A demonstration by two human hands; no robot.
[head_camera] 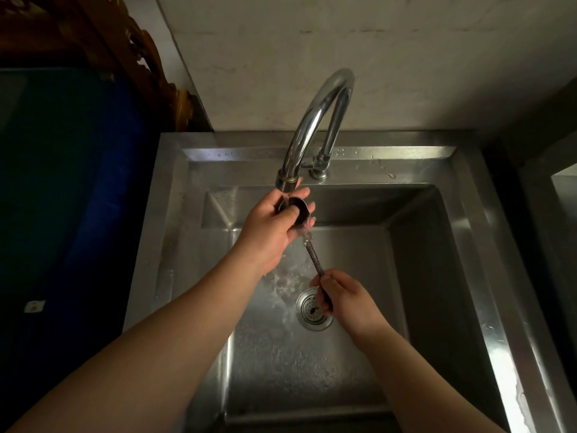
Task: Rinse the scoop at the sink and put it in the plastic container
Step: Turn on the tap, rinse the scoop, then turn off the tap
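A dark metal scoop (pixel 311 254) with a round cup and a long twisted handle is held over the steel sink (pixel 443 232). Its cup sits right under the spout of the curved chrome tap (pixel 312 120), and water runs over it. My left hand (pixel 271 226) wraps around the cup, thumb across its mouth. My right hand (pixel 346 296) pinches the lower end of the handle, just above the drain strainer (pixel 313 310). No plastic container is in view.
Water splashes on the sink floor beside the drain. A large dark blue object (pixel 71 182) stands against the sink's left side, with carved brown wood (pixel 131 51) behind it. A second steel surface (pixel 565 195) shows at the right edge. The wall is close behind the tap.
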